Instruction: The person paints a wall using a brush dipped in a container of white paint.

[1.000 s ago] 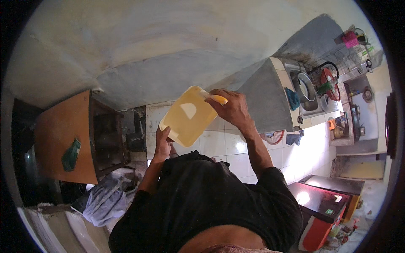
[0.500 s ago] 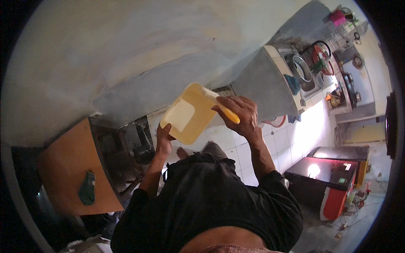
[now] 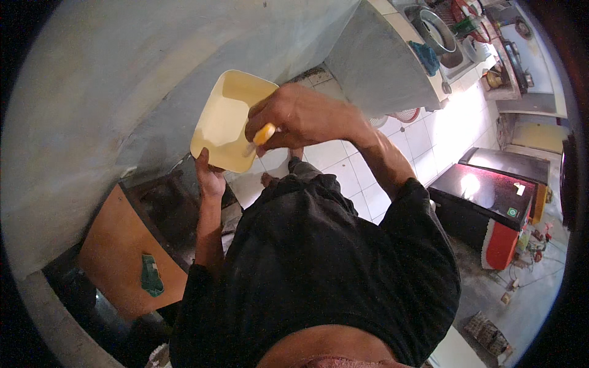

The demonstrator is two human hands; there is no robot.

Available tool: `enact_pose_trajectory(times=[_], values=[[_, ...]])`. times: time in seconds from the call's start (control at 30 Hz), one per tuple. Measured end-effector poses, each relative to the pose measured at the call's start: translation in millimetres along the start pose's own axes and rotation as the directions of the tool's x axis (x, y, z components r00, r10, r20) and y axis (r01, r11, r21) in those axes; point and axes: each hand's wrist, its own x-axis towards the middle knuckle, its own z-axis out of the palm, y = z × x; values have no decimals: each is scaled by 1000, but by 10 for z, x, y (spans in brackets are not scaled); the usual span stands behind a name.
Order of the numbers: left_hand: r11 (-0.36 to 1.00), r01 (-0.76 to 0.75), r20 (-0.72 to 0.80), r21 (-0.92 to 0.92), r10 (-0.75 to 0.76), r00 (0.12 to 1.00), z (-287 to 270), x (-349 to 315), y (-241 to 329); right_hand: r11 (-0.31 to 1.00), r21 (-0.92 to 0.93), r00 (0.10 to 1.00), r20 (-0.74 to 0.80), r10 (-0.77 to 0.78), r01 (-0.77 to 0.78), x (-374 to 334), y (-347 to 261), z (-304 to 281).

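Note:
I hold a pale yellow plastic tub [image 3: 226, 119], roughly rectangular with rounded corners, tilted so that its inside shows. My left hand [image 3: 210, 178] grips its near left corner, with the thumb over the rim and the other fingers underneath. Over the tub's right side, my right hand [image 3: 291, 116] is closed round a yellow-and-white handled tool [image 3: 265, 133]. The yellow end sticks out of the fist, and a whitish part beside it is smeared by motion. The hand hides the rest, so its exact kind cannot be made out.
Left of me stands an orange-brown tabletop [image 3: 126, 257] with a green cloth item [image 3: 151, 275] on it. A sink counter [image 3: 392, 46] with a metal pot [image 3: 434, 30] lies far right. Right of me is a dark, glossy cabinet [image 3: 466, 193]. A wall [image 3: 153, 73] rises ahead.
The tub and both hands have shifted left and away from me in the view. My right hand has turned over, bringing the tool's yellow end toward the tub. The view has also turned.

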Motion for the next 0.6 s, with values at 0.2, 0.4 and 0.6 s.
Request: enact_pose_trajectory(times=[0.2, 0.4, 0.6], values=[[999, -31, -96, -39, 28, 995, 185, 71, -126, 995, -5, 943, -319, 97, -105, -81, 400, -272], [996, -65, -67, -53, 62, 996, 352, 177, -276, 967, -184, 875, -480, 68, -176, -98, 732, -420], [996, -89, -99, -21, 86, 991, 557, 320, -330, 899, -426, 865, -484, -132, -101, -195, 678, -593]])
